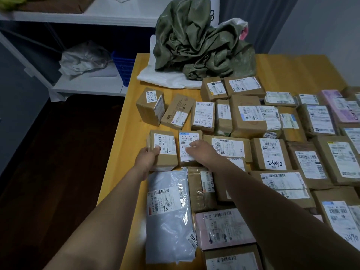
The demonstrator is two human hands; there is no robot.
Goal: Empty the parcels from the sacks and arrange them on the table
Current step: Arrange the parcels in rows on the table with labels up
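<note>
Cardboard box, small, brown, white-labelled [165,145], long axis pointing away, clamped in left grip [147,157] near yellow wooden worktop [126,137] left edge; right grip [202,152] spread flat on neighbouring blue-tagged brown box [189,138].

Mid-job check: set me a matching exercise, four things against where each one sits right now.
1 green sack
2 grey mailer
3 blue basket
4 left hand

A on the shelf beside the table
B gripping a small brown box
C crumpled at the table's far end
D flat at the near table edge

Pairs: 1-C, 2-D, 3-A, 4-B
</note>
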